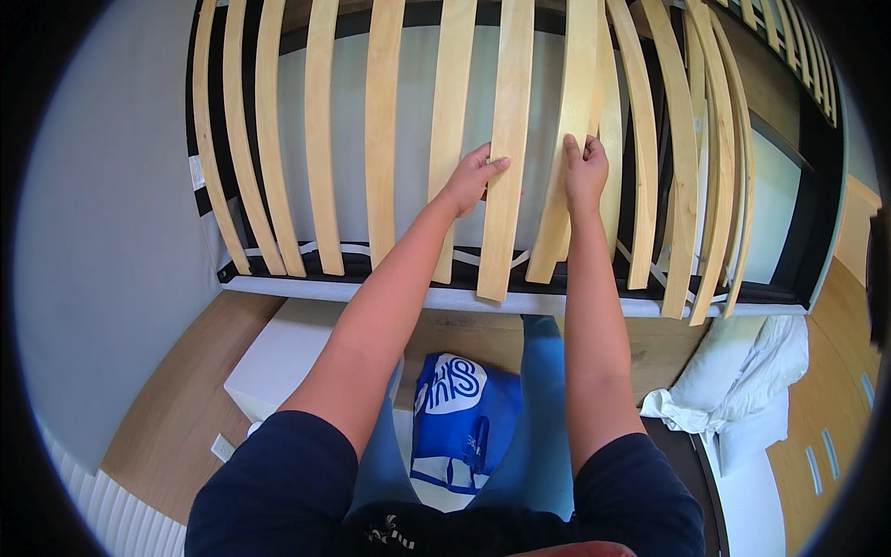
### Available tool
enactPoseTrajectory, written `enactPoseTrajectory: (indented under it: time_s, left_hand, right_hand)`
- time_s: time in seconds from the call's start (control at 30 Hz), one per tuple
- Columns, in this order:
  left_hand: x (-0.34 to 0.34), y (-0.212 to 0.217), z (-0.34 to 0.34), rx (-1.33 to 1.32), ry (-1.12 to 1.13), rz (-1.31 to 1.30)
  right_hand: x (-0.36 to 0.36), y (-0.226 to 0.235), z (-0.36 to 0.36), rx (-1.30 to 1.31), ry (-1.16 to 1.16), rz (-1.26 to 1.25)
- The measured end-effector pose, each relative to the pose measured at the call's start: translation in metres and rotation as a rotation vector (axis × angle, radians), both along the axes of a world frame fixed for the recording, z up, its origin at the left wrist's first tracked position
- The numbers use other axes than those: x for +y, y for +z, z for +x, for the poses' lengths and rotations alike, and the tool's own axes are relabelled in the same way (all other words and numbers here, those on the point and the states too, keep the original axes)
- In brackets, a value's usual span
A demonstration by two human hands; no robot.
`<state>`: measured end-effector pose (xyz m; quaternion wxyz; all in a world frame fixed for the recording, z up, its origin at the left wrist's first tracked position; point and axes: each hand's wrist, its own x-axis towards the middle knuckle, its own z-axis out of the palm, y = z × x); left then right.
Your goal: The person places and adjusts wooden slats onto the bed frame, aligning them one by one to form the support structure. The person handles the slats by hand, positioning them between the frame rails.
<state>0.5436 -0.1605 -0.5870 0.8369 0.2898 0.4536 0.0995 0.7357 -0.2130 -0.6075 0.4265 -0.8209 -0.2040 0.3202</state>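
Pale wooden bed slats run side by side across a black bed frame. My left hand is closed round the left edge of one bed slat, thumb on its front face and fingers mostly hidden behind. To its right, my right hand pinches the right edge of a neighbouring bed slat, which leans slightly. Another slat partly overlaps behind that one. The lower ends of several slats overhang the light fabric-covered frame edge.
Below the frame, a blue and white bag lies between my legs. A white box stands at the left, near a wall socket. White bedding is heaped at the right. A grey wall rises on the left.
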Motion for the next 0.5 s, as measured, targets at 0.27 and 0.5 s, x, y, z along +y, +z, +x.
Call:
enactPoseTrajectory:
  time_s: [0.27, 0.5]
  left_hand:
    - [-0.024, 0.001, -0.019, 0.059, -0.019, 0.12]
    - [-0.039, 0.013, -0.037, 0.007, -0.112, 0.055]
  right_hand:
    - [-0.015, 0.022, -0.015, 0.028, -0.017, 0.007]
    - [-0.016, 0.012, -0.022, -0.046, -0.043, 0.076]
